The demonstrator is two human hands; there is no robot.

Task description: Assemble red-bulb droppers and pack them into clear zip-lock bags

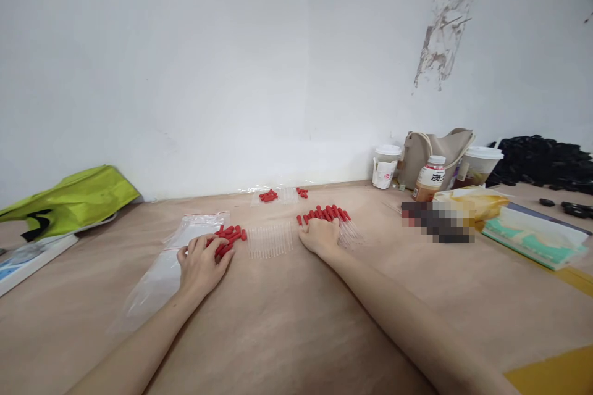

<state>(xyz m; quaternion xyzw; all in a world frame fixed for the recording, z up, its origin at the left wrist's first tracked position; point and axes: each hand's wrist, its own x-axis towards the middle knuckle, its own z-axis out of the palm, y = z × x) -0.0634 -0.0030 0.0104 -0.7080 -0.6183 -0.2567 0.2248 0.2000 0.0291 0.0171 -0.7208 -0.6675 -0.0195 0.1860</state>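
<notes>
My left hand (201, 265) rests over a loose pile of red rubber dropper bulbs (235, 234), its fingers bent and its thumb apart from them. Some bulbs lie in the gap between thumb and fingers. Just right of the pile, clear thin glass tubes (270, 241) lie side by side in a row. My right hand (320, 236) lies palm down on a group of droppers, clear tubes fitted with red bulbs (330, 212). Its fingers look extended, but their tips are partly hidden. The droppers' clear stems (351, 234) fan out beside that hand.
A clear zip bag (160, 271) lies under and beside my left hand. Near the wall sit more red bulbs (269, 195) on plastic. A yellow-green bag (88, 194) is at left. Cups, a bottle (429, 180), a beige bag (414, 154) and a tissue pack (532, 237) stand at right.
</notes>
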